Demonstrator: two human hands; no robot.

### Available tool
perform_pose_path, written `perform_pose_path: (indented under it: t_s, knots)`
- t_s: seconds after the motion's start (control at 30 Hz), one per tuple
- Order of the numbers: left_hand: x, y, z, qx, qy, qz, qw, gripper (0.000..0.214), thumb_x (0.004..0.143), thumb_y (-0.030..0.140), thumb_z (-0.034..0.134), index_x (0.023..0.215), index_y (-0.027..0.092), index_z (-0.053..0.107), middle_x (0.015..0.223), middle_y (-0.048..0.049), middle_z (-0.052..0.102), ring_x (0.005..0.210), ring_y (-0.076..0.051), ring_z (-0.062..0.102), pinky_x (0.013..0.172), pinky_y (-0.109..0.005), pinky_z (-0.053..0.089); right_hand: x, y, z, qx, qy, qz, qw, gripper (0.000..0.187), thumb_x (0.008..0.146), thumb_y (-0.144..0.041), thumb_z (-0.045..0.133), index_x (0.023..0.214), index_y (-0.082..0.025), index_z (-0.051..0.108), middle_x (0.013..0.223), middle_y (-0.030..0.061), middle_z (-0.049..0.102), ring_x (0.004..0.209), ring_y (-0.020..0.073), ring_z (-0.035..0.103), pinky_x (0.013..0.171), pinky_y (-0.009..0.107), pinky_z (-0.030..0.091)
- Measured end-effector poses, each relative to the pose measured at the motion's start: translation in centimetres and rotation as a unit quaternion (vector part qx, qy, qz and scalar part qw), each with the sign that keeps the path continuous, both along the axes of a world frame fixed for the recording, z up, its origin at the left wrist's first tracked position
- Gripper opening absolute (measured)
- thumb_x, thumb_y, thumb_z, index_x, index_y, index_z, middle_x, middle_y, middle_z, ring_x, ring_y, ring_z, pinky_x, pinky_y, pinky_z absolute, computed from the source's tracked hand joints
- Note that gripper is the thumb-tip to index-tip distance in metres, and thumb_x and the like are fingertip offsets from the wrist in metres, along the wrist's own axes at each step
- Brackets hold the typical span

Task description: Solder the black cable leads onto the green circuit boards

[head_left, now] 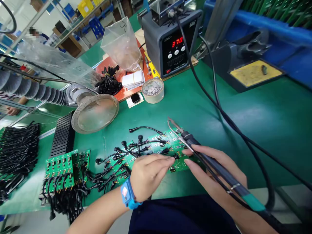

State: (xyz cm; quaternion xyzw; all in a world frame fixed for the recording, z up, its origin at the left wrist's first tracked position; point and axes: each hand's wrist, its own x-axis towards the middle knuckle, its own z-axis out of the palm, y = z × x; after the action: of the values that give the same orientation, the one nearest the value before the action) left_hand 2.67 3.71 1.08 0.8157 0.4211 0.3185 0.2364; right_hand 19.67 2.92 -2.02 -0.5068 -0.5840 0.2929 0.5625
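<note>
Board (174, 136), green bench (263, 120) — stool (96, 27) beyond.

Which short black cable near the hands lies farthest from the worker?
The curved cable at the far side: it lies apart, while the other cables lie closer, many crossing.

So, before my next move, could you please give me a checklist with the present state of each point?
1. Iron in the right hand: ok.
2. Station switched on: ok, its display is lit and shows 370.
3. Tip apart from the left hand: ok.
4. Fume funnel over the boards: not ok, its mouth is off to their left.
5. Cord off the boards: ok, it runs to their right.
6. Sponge damp: cannot tell.
</note>
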Motion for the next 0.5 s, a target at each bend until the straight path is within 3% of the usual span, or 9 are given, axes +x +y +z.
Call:
perform_pose_path:
  t_s: [0.17,0.33,0.5]
  knots:
    - [-0.2,-0.1,0.9,0.060,0.057,-0.015,0.996,0.015,0.087,0.014,0.051,0.098,0.016,0.061,0.091,-0.0035,0.069,0.081,-0.011,0.065,0.067,-0.022,0.055,-0.4,0.1,0.0,0.003,0.000,0.017,1.000,0.029,0.077,-0.018,0.063,0.105,-0.024,0.055,0.088,-0.0009,0.063,0.077,0.0131,0.062,0.071,0.024,0.055]
    - [0.5,-0.8,1.3,0.163,0.161,-0.045,0.972,0.022,0.091,0.012,0.041,0.097,0.009,0.061,0.093,-0.0064,0.069,0.086,-0.015,0.064,0.061,-0.025,0.052,0.6,-0.2,-0.1,0.060,-0.101,0.015,0.993,0.030,0.078,-0.014,0.062,0.106,-0.019,0.055,0.091,0.0009,0.062,0.080,0.0121,0.061,0.074,0.020,0.053]
    - [2.5,-0.9,0.9,0.230,0.183,-0.016,0.956,0.018,0.086,0.009,0.047,0.084,0.009,0.065,0.087,-0.0040,0.069,0.083,-0.015,0.063,0.058,-0.024,0.050,2.6,-1.6,-2.4,0.056,-0.144,0.046,0.987,0.025,0.079,-0.019,0.061,0.103,-0.021,0.058,0.090,0.0009,0.063,0.074,0.0134,0.061,0.068,0.023,0.054]
